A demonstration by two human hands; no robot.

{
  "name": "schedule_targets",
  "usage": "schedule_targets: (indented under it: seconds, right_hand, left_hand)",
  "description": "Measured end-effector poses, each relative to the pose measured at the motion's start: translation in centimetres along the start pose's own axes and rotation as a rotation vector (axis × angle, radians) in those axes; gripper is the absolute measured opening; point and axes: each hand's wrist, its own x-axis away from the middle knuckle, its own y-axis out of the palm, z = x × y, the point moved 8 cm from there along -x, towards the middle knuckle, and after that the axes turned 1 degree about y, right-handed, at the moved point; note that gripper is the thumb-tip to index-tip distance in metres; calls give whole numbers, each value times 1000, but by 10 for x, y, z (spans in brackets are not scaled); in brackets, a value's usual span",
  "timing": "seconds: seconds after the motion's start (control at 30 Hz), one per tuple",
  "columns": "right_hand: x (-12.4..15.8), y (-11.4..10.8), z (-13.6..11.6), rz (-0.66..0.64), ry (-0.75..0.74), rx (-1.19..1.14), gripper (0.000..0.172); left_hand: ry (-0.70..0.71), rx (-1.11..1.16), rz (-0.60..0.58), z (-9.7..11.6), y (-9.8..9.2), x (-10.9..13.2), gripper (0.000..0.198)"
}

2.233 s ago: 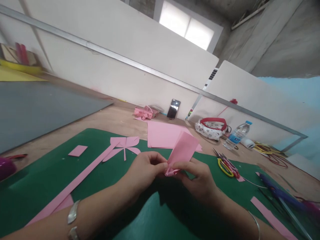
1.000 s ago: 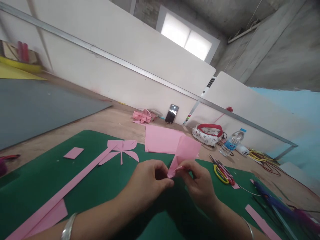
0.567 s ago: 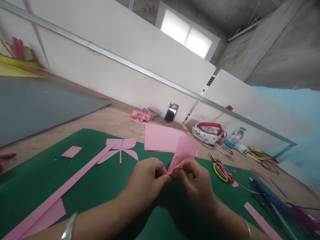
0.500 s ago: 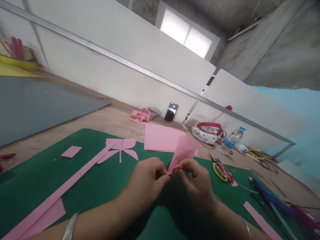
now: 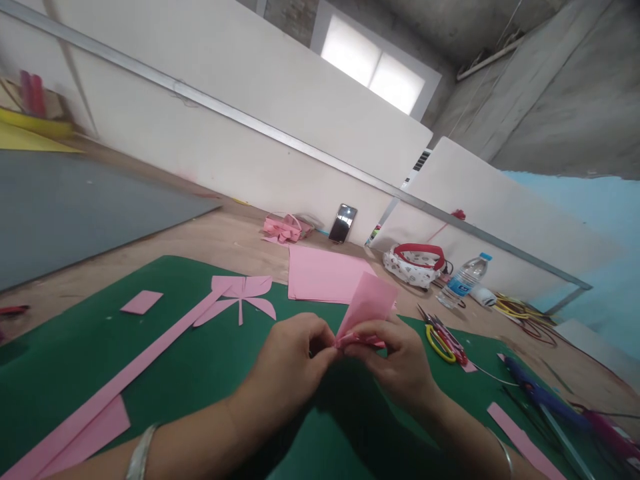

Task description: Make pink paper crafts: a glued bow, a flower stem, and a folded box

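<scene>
My left hand pinches the lower end of a pink paper piece between thumb and fingers. Close beside it, my right hand grips the folded part of the same paper, thumb below and fingers above. The paper's broad end stands up above both hands. Under them lies a green mat. Pink petal-shaped cutouts and a long pink strip lie to the left. Behind the hands is a stack of pink sheets.
Yellow-handled scissors, a blue glue gun and a pink strip lie right. Farther back are a phone, crumpled pink paper, a white-and-red pouch and a water bottle. A grey board lies left.
My right hand's fingers have shifted over the folded part of the paper, and its upright end has tilted slightly right. My left hand holds nearly the same place.
</scene>
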Motion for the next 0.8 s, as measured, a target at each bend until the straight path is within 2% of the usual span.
schedule_targets:
  seconds: [0.37, 0.57, 0.63, 0.7, 0.8]
  right_hand:
    - [0, -4, 2, 51, 62, -37, 4]
    - [3, 1, 4, 60, 48, -53, 7]
    - [3, 0, 6, 75, 16, -21, 18]
    - [1, -5, 3, 101, -41, 79, 40]
    - [1, -21, -16, 190, -217, 393, 67]
  left_hand:
    - [126, -59, -3, 9, -1, 3, 15]
    - [69, -28, -9, 5, 1, 1, 11]
    - [59, -46, -1, 4, 0, 0, 10]
    - [70, -84, 20, 4, -3, -1, 11]
    - [115, -171, 62, 3, -8, -2, 14]
